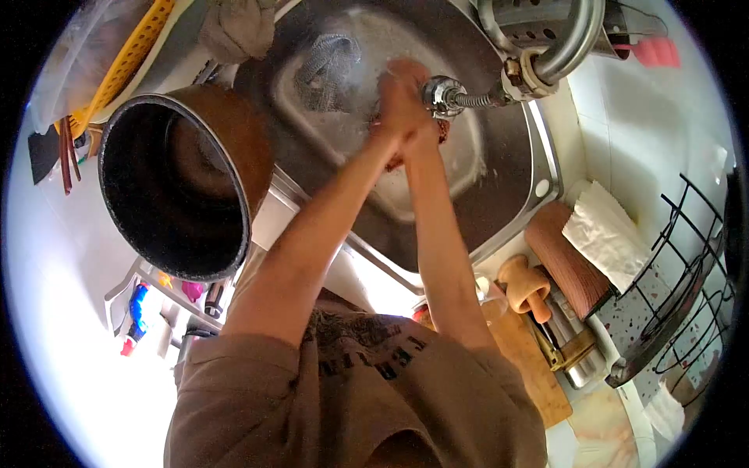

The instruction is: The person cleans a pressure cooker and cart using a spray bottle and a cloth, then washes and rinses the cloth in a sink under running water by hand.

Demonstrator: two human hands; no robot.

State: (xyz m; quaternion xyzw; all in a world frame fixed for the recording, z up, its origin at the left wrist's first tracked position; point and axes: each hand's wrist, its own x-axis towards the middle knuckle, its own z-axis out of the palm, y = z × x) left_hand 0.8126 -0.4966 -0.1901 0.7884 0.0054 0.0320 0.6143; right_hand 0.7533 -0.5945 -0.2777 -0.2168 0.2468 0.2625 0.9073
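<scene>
Both of my hands are together over the metal sink [499, 148], just beside the faucet head [443, 95]. My left hand [402, 97] lies across the top, blurred by motion. Under and against it is my right hand [421, 129], mostly hidden. Reddish-brown bits of something show at the edges of the hands, too small to name. A grey mesh cloth [328, 70] lies in the sink to the left of the hands.
A large dark pot [253, 140] stands tilted left of the sink. The curved faucet pipe [573, 43] reaches in from the upper right. At right are a wooden mortar [519, 285], a white cloth [605, 234], a cutting board [530, 366] and a black wire rack [686, 288].
</scene>
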